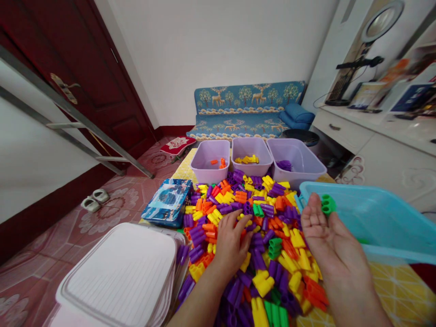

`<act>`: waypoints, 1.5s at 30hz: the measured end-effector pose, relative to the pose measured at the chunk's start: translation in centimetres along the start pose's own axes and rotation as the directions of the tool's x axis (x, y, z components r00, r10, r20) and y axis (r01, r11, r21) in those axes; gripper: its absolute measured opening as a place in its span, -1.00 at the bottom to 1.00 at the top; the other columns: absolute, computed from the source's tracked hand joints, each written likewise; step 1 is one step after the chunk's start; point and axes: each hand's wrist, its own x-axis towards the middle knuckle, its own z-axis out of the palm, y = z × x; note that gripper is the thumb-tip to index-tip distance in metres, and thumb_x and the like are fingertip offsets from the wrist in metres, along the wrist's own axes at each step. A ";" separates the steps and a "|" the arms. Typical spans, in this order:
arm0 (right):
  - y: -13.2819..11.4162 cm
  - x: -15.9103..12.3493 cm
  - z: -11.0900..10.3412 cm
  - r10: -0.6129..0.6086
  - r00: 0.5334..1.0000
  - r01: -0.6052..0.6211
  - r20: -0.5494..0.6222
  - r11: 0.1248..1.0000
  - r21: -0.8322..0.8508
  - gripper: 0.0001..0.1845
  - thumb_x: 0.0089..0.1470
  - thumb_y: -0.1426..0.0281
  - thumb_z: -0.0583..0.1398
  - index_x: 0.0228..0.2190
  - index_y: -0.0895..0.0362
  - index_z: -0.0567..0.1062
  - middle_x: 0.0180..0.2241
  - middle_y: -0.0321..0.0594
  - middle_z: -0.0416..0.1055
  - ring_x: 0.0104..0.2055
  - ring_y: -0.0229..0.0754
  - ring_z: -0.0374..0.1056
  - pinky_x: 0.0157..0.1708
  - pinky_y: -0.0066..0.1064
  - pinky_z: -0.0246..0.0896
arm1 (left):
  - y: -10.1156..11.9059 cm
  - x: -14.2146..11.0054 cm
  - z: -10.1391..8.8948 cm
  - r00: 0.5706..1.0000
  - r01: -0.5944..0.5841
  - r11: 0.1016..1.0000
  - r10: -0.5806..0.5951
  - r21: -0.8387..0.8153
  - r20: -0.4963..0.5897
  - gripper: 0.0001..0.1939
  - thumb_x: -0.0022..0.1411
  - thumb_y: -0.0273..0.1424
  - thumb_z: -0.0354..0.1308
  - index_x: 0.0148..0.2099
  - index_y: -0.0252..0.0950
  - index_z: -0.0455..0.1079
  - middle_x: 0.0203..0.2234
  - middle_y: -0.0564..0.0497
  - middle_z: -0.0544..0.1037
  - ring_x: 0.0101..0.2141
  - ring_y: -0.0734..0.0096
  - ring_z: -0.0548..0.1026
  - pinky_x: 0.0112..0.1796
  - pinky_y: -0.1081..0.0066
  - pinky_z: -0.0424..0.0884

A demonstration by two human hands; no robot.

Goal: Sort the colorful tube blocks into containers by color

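My left hand [232, 234] is palm down over a large pile of plastic connector blocks [264, 281] in purple, yellow, orange and green. Its fingers are bent and apart, touching the pile around an orange and a yellow piece. Palm up, my right hand [329, 243] is at the near-left rim of a blue tub [384, 213]. A green connector block [328, 205] with several tube ends sits between its fingers and thumb. Another green piece, partly hidden by that hand, shows low in the tub.
Behind the pile stand three lilac bins: the left [210, 175] contains orange pieces, the middle [251, 170] yellow, the right [299, 175] purple. White lids [122, 272] and a blue box [167, 202] lie on the left. Beyond are a sofa [238, 125] and a ladder [73, 113].
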 end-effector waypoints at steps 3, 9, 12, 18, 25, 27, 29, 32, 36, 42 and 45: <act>0.4 0.0 -0.3 0.021 0.999 -0.020 0.026 1.000 -0.013 -0.61 0.30 0.47 -0.10 -0.28 0.14 0.52 -0.11 -0.19 0.54 -0.09 -0.37 0.47 -0.26 -0.55 0.48 | 0.0 0.0 0.0 1.000 -0.002 1.000 0.002 -0.003 -0.002 -0.59 0.25 -0.41 0.11 0.14 -0.11 0.30 0.10 -0.08 0.34 0.09 0.13 0.29 0.06 0.06 0.28; 1.7 -0.4 -1.1 0.144 0.988 -0.139 0.062 0.987 -0.077 -0.67 0.27 0.49 -0.03 -0.34 0.15 0.51 -0.36 -0.25 0.55 -0.38 -0.37 0.49 -0.41 -0.50 0.46 | 0.0 0.1 -0.1 1.000 -0.002 1.000 0.002 -0.007 -0.006 -0.59 0.24 -0.41 0.12 0.14 -0.10 0.30 0.10 -0.08 0.35 0.08 0.12 0.29 0.06 0.05 0.28; 1.4 -0.2 -1.2 0.060 0.995 -0.057 0.076 0.998 -0.036 -0.67 0.28 0.45 -0.02 -0.37 0.14 0.51 -0.40 -0.31 0.52 -0.43 -0.41 0.45 -0.41 -0.55 0.42 | 0.1 0.1 -0.2 1.000 -0.005 1.000 0.005 -0.014 0.001 -0.59 0.25 -0.40 0.11 0.14 -0.10 0.31 0.10 -0.08 0.35 0.09 0.13 0.29 0.06 0.06 0.27; 0.8 0.9 -1.5 -0.047 0.947 0.138 0.317 0.953 -0.271 -0.62 0.23 0.17 0.05 -0.23 0.13 0.55 -0.19 -0.17 0.52 -0.31 -0.32 0.45 -0.34 -0.50 0.40 | 0.2 0.1 -0.3 1.000 0.006 1.000 -0.006 -0.012 0.005 -0.59 0.25 -0.40 0.11 0.14 -0.10 0.31 0.10 -0.08 0.35 0.08 0.14 0.30 0.06 0.06 0.28; 4.4 3.7 -2.3 0.052 0.596 0.792 0.801 0.125 -0.597 -0.68 -0.02 0.37 0.25 -0.15 0.06 0.55 -0.10 -0.15 0.52 0.00 -0.03 0.37 0.08 -0.07 0.19 | 0.3 0.2 -0.3 1.000 0.005 1.000 -0.005 -0.013 0.009 -0.58 0.25 -0.41 0.11 0.15 -0.09 0.30 0.09 -0.07 0.36 0.08 0.15 0.31 0.06 0.07 0.27; 5.3 4.6 -2.5 0.124 0.449 0.890 0.885 -0.154 -0.430 -0.54 -0.05 0.46 0.23 -0.05 0.05 0.51 0.01 -0.13 0.46 0.10 0.01 0.28 0.15 0.00 0.09 | 0.3 0.2 -0.3 1.000 0.003 1.000 -0.003 -0.013 0.005 -0.57 0.24 -0.41 0.11 0.16 -0.10 0.29 0.09 -0.08 0.36 0.08 0.15 0.31 0.06 0.07 0.27; 5.9 5.0 -2.7 0.194 0.384 0.893 0.903 -0.326 -0.310 -0.44 -0.06 0.50 0.21 0.04 0.06 0.45 0.09 -0.11 0.39 0.13 0.05 0.23 0.14 0.03 0.10 | 0.2 0.1 -0.3 1.000 0.002 1.000 -0.002 -0.017 0.002 -0.57 0.24 -0.42 0.11 0.16 -0.11 0.28 0.09 -0.08 0.35 0.08 0.15 0.30 0.07 0.07 0.27; 6.1 4.7 -2.6 0.226 0.394 0.849 0.891 -0.462 -0.258 -0.49 0.00 0.50 0.17 0.03 0.06 0.45 0.07 -0.11 0.40 0.05 0.06 0.28 0.04 0.00 0.19 | 0.2 0.1 -0.2 1.000 0.002 1.000 -0.002 -0.023 0.007 -0.55 0.24 -0.42 0.11 0.18 -0.11 0.26 0.09 -0.08 0.35 0.09 0.16 0.29 0.07 0.08 0.26; 5.8 3.7 -2.4 0.213 0.396 0.842 0.893 -0.473 -0.261 -0.64 0.05 0.46 0.18 -0.09 0.03 0.52 -0.08 -0.16 0.50 -0.05 0.04 0.33 -0.03 -0.05 0.22 | 0.2 0.1 -0.1 1.000 0.005 1.000 -0.005 -0.022 0.002 -0.55 0.24 -0.41 0.12 0.18 -0.11 0.26 0.09 -0.07 0.35 0.08 0.17 0.29 0.07 0.09 0.26; 5.0 2.2 -3.2 -0.037 0.494 0.850 0.868 -0.190 -0.492 -0.75 0.08 0.35 0.17 -0.18 0.05 0.55 -0.22 -0.15 0.53 -0.16 -0.03 0.41 -0.10 -0.14 0.28 | 0.2 0.0 -0.2 1.000 0.009 1.000 -0.009 -0.023 0.001 -0.56 0.25 -0.40 0.11 0.17 -0.11 0.27 0.09 -0.07 0.36 0.08 0.16 0.31 0.06 0.08 0.28; 4.2 1.5 -3.3 -0.244 0.660 0.751 0.710 0.191 -0.633 -0.66 0.05 0.26 0.24 -0.12 0.07 0.52 -0.26 -0.20 0.52 -0.27 -0.13 0.42 -0.21 -0.24 0.34 | 0.2 0.1 -0.3 1.000 0.009 1.000 -0.008 -0.015 0.005 -0.56 0.24 -0.40 0.11 0.17 -0.10 0.27 0.08 -0.06 0.38 0.08 0.17 0.31 0.05 0.10 0.28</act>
